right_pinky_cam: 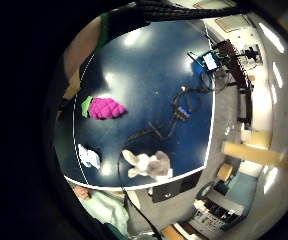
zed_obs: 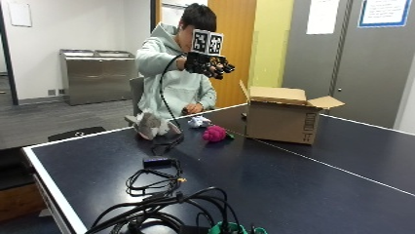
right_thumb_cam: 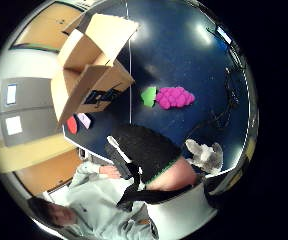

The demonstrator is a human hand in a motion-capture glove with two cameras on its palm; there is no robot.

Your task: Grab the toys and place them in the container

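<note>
My gloved right hand [zed_obs: 207,63] is raised high above the table's far side, in front of the person's chest, fingers loosely bent and holding nothing. Below it on the dark blue table [zed_obs: 272,185] lie three toys: a grey plush animal [zed_obs: 152,126] [right_pinky_cam: 149,165] [right_thumb_cam: 204,155], a small white toy [zed_obs: 199,121] [right_pinky_cam: 89,156], and a pink plush grape bunch with a green leaf [zed_obs: 215,133] [right_pinky_cam: 104,108] [right_thumb_cam: 174,97]. An open cardboard box [zed_obs: 282,114] [right_thumb_cam: 91,70] stands upright beside the grapes, its flaps up.
Black cables [zed_obs: 156,195] [right_pinky_cam: 169,120] sprawl over the near part of the table. The person's bare hand [zed_obs: 193,108] rests near the white toy. Small red [right_thumb_cam: 72,124] and lilac [right_thumb_cam: 85,120] things lie by the box. A white line [zed_obs: 324,163] crosses the table.
</note>
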